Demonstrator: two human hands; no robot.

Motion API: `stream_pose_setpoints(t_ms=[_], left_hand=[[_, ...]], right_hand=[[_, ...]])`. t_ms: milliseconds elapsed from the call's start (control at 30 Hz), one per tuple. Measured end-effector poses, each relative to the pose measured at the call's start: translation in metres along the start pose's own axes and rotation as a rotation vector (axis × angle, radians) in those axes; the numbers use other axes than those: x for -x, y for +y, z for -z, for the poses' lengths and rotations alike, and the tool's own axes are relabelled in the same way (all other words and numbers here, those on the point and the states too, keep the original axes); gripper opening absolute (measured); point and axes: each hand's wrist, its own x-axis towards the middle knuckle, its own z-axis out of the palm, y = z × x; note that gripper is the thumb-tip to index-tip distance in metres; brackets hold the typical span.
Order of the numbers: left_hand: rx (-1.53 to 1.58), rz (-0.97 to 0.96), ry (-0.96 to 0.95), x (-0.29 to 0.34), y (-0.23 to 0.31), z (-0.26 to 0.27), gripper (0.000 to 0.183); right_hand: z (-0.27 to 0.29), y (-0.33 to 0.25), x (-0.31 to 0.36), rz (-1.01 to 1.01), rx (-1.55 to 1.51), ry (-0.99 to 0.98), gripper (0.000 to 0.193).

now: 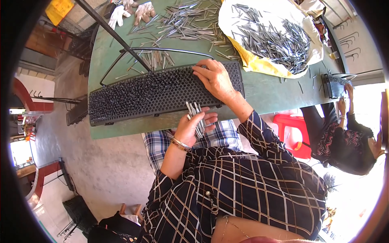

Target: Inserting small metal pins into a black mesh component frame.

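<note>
A long black perforated rack [162, 96] lies across the near part of the green table, with a wire handle [174, 50] arching behind it. Thin dark rods fill the holes over its left part and along its far edge, while many holes toward the right are bare. My left hand [193, 124], just in front of the rack, is closed round a bunch of slim metal rods [196, 115]. Over the rack's far right part, my right hand [214, 79] has its fingers pinched down at the holes; what they hold is hidden beneath them.
Loose metal rods [190, 26] are strewn over the table's far side. A white and yellow sack [255, 65] carries a big heap of rods. Work gloves [118, 16] lie far left. On the right, a co-worker's hands [347, 91] are at another rack [334, 87], near a red stool [292, 131].
</note>
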Motion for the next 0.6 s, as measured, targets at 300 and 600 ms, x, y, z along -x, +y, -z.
stream_pose_setpoints(t_ms=[300, 600], left_hand=[[-0.053, -0.009, -0.036, 0.003, 0.005, -0.004, 0.033], [-0.102, -0.087, -0.110, 0.009, 0.015, -0.016, 0.030]], right_hand=[[0.009, -0.007, 0.002, -0.061, -0.118, 0.092, 0.019], [0.032, -0.030, 0.020, -0.602, -0.804, -0.543, 0.020]])
